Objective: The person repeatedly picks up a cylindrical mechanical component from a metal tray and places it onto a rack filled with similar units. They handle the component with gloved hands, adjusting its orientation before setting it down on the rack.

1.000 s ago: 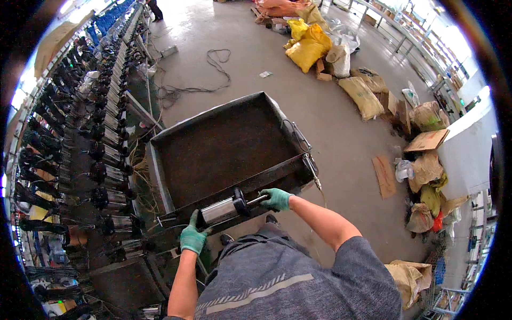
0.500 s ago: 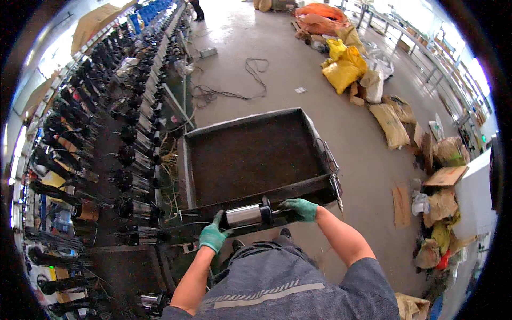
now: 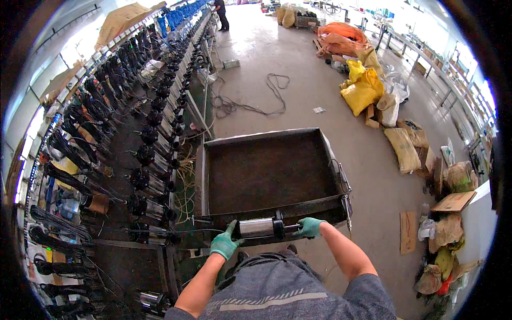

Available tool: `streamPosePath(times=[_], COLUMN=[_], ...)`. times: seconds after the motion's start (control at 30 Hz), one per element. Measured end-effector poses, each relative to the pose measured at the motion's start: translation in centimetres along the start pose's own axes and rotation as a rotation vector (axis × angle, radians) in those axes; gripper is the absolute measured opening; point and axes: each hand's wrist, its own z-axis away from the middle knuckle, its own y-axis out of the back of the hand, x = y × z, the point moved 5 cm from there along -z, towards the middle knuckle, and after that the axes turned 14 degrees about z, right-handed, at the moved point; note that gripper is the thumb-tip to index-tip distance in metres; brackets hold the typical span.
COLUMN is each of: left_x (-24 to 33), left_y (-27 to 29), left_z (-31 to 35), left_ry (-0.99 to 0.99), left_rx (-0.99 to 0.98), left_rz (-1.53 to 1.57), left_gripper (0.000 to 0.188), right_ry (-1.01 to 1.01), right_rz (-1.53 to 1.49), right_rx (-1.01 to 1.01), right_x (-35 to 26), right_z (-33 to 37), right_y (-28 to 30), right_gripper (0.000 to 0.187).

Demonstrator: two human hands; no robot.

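A cylindrical motor point(image 3: 257, 228) with a shiny silver body, black end caps and a thin shaft lies sideways at the near edge of a dark metal tray point(image 3: 272, 173). My left hand point(image 3: 224, 245), in a green glove, grips its left end with the thumb raised along the cap; the fingers beneath are mostly hidden. At the other end, my gloved right hand point(image 3: 309, 228) is closed on the projecting shaft. A dark cable point(image 3: 200, 230) runs from the motor's left side toward the rack.
Rows of similar silver-and-black motors point(image 3: 152, 208) and coiled black cables point(image 3: 64, 181) fill the rack on the left. A loose cable point(image 3: 256, 109) lies on the floor beyond the tray. Sacks point(image 3: 400, 149) and cardboard point(image 3: 408, 232) line the right. A person point(image 3: 221, 16) stands far off.
The whole view has shifted, so the surroundings sit lower and farther right. Both hands keep hold of the motor at the tray's near edge.
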Motion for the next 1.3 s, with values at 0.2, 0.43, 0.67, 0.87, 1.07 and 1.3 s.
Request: streamPosePath(times=[0.2, 0.43, 0.67, 0.87, 1.07, 1.3], left_x=[0.5, 0.6, 0.8, 0.3, -0.4, 3.1], left_y=[0.0, 0.2, 0.3, 0.2, 2.7, 11.4], left_z=[0.1, 0.2, -0.1, 0.5, 2.1, 6.7], left_ry=[-0.003, 0.002, -0.015, -0.118, -0.209, -0.274], left_rx=[-0.007, -0.019, 0.0, 0.088, 0.116, 0.346], left_rz=[-0.003, -0.002, -0.011, 0.107, 0.849, 1.1], left_gripper=[0.094, 0.091, 0.091, 0.089, 0.028, 0.033], right_ry=[-0.036, 0.344, -0.018, 0.059, 0.108, -0.189], right_rz=[-1.197, -0.893, 0.0, -0.9, -1.041, -1.605], right_rx=[-0.167, -0.057, -0.086, 0.203, 0.509, 1.178], right_x=[0.2, 0.2, -1.8, -1.6, 3.0, 12.1], right_z=[2.4, 1.2, 0.2, 1.5, 0.6, 6.1], right_y=[-1.5, -0.2, 1.1, 0.4, -1.2, -2.2], right_gripper=[0.039, 0.047, 0.044, 0.032, 0.023, 0.02])
